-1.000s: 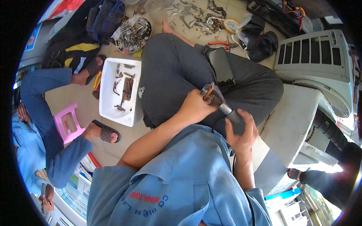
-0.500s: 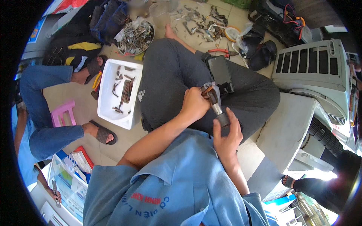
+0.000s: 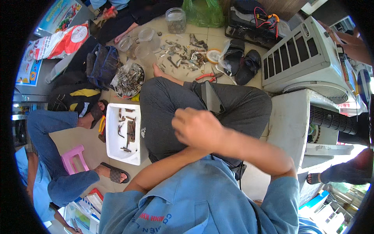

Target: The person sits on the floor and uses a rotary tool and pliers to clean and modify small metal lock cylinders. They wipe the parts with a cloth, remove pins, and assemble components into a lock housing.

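1. Right hand: crosses in front of the left forearm, above the lap; fingers bent inward, outline blurred. Whether it grips anything cannot be told.
2. Left hand: hidden behind the right forearm; its state cannot be told.
3. Flat, dark rectangular phone: lies on the dark grey trousers, just beyond the right hand.
4. White, rectangular open-topped box: on the tiled floor at the person's left, beside the knee; rusty brown metal tools lie inside.
5. Red-handled metal pliers: on the floor beyond the lap, near two black sandals.
6. Round container of mixed metal pieces: beyond the box; small loose metal parts are scattered to its right.
7. Pink plastic stool: left of the box, beside a co-worker's jeans-clad leg.
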### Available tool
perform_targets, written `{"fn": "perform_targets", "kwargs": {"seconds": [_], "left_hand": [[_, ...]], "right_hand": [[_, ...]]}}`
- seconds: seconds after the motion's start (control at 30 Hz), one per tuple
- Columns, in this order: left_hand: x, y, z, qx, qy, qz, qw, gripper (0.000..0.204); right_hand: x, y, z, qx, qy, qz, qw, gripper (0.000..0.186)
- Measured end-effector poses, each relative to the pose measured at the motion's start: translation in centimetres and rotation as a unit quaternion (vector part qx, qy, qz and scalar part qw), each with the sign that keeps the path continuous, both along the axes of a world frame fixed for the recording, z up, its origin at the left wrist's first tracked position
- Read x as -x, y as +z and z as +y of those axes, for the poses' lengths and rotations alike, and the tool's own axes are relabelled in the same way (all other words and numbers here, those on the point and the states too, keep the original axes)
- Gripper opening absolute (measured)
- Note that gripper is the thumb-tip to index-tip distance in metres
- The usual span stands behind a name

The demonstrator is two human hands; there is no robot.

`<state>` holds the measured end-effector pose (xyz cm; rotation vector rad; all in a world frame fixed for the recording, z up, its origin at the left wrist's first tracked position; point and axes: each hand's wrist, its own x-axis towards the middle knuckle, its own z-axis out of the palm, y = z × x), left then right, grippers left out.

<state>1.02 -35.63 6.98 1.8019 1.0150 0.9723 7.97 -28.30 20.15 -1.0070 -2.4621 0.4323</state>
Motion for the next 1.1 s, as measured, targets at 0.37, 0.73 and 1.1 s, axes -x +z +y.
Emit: {"fn": "perform_targets", "kwargs": {"seconds": [0.37, 0.73, 1.1], "left_hand": [[2.2, 3.6, 4.6, 0.312, 0.051, -0.073, 0.946, 0.013], [3.0, 3.0, 3.4, -0.35, -0.127, 0.536, 0.758, 0.022], [2.9, 5.5, 3.5, 0.093, -0.074, 0.102, 0.988, 0.015]], "right_hand": [[-9.4, -2.5, -2.1, 0.175, -0.234, 0.202, 0.935, 0.037], [-2.5, 0.8, -2.7, 0.003, -0.084, 0.047, 0.995, 0.033], [-8.9, -5.2, -2.7, 0.335, -0.358, 0.32, 0.811, 0.03]]}}
